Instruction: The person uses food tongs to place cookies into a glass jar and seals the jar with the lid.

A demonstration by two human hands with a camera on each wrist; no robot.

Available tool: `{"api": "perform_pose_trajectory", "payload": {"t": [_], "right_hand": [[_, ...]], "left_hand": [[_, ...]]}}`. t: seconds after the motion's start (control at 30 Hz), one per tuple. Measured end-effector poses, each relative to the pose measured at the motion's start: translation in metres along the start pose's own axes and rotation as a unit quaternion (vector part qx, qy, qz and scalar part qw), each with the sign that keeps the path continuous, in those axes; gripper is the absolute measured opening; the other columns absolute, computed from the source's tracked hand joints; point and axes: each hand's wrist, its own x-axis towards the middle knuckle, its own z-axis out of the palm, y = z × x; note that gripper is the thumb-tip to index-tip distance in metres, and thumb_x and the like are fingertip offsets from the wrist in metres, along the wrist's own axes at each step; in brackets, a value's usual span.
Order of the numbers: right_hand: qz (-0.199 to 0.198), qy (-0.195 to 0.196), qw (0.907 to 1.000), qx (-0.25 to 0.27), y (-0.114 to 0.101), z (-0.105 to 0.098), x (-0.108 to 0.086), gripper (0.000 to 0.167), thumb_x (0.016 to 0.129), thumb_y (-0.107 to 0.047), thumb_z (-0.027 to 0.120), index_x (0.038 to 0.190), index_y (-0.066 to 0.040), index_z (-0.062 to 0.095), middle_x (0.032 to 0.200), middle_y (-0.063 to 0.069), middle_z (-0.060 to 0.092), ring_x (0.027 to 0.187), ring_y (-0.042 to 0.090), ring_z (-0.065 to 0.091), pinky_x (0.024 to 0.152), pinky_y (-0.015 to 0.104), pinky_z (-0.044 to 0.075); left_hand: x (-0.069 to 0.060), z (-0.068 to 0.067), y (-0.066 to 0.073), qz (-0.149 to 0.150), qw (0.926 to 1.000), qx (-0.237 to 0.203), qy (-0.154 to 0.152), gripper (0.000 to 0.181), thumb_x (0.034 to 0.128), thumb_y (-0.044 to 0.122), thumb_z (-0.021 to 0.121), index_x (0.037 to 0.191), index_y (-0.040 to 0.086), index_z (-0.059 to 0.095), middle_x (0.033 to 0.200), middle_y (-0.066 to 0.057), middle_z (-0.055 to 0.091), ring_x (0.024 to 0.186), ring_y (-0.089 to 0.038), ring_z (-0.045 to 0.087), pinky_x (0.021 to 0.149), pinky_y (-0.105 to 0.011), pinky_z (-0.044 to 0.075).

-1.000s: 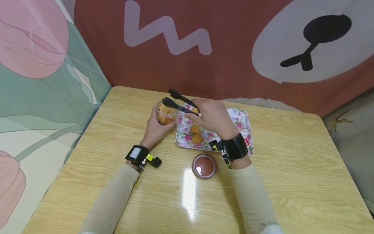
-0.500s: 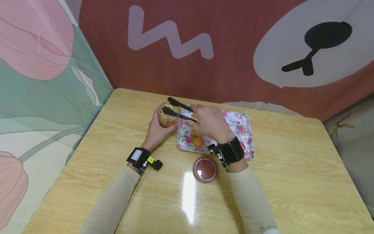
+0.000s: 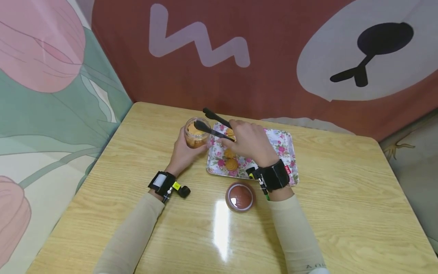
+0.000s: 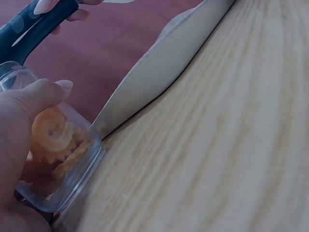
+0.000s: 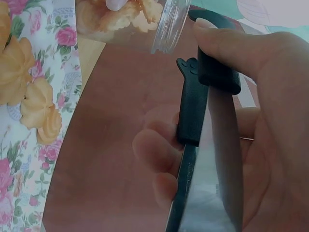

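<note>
In the head view, my left hand (image 3: 186, 152) grips a clear jar (image 3: 196, 141) by its side, with its mouth facing up. Swirled cookies (image 4: 53, 130) show through the jar wall in the left wrist view. My right hand (image 3: 251, 141) holds black-tipped metal tongs (image 3: 219, 133) between thumb and fingers. Their two arms are spread apart, one tip over the jar's mouth and the other beyond it; no cookie shows between them. Just under the right hand lies a floral tray (image 3: 282, 146) bearing several cookies (image 3: 231, 164), partly hidden by the hand and tongs.
A round reddish-brown lid (image 3: 240, 197) lies on the wooden table (image 3: 342, 205) in front of the tray. Behind the table's far edge hangs a brown printed cloth (image 3: 273, 83). Another printed cloth (image 3: 61, 125) covers the left side.
Over the last half second the tongs have lifted slightly and moved right from above the jar's mouth. The left hand and jar have stayed almost in place.
</note>
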Motion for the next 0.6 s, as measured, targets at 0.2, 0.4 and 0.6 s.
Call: {"api": "perform_pose_trajectory", "payload": {"t": [0.2,0.4,0.6], "right_hand": [[0.006,0.019,0.9997,0.018,0.006,-0.002,-0.002,0.056,0.094,-0.055,0.074,0.122,-0.009,0.063,0.078,0.003,0.061,0.063,0.020,0.055,0.053,0.032,0.041],[-0.003,0.066,0.9975,0.023,0.022,-0.005,-0.002,0.071,0.092,-0.054,0.077,0.144,-0.013,0.054,0.079,0.004,0.061,0.060,0.020,0.056,0.050,0.033,0.043],[0.010,0.081,0.9964,0.024,0.037,-0.004,-0.003,0.071,0.090,-0.051,0.080,0.144,-0.013,0.055,0.075,0.006,0.059,0.059,0.022,0.054,0.051,0.033,0.041]], "left_hand": [[-0.001,0.000,0.000,0.003,1.0000,-0.002,0.000,0.101,0.0818,0.033,0.092,0.161,0.021,0.030,0.156,-0.011,0.052,0.145,-0.027,0.051,0.124,-0.051,0.042],[-0.001,-0.001,0.000,-0.001,1.0000,-0.003,0.004,0.099,0.0818,0.034,0.092,0.160,0.023,0.032,0.156,-0.009,0.051,0.146,-0.026,0.050,0.125,-0.049,0.041],[-0.001,-0.002,-0.001,-0.005,1.0000,-0.001,0.004,0.099,0.0825,0.035,0.091,0.161,0.023,0.031,0.158,-0.009,0.050,0.148,-0.026,0.048,0.126,-0.050,0.039]]}}
